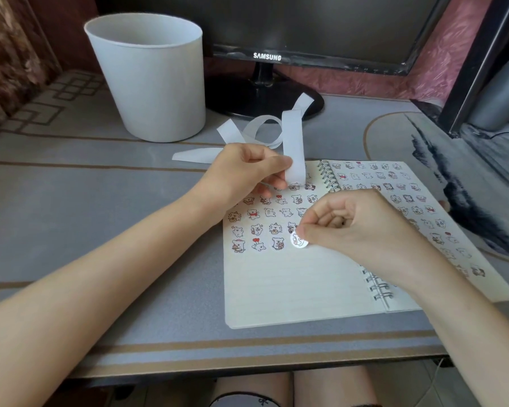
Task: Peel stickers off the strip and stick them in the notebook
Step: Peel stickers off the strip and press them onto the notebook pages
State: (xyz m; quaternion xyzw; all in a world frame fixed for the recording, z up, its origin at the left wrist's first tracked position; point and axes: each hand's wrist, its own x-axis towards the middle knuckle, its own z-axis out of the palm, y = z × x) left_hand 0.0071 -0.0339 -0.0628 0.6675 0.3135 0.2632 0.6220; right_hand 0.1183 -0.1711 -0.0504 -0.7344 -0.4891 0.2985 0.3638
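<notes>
L hand [247,171]: pinches strip [294,148], held upright.
R hand [362,227]: pinches sticker [299,240] over notebook [291,283] left pg.

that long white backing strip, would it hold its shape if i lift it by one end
Probably floppy: the strip curls in loose loops behind the left hand pinching it. Likely very light, since its far end seems to stand up unaided. Expect it to trail and twist.

Home desk: monitor [291,30], bin [153,80], patterned desk mat [100,183].
</notes>
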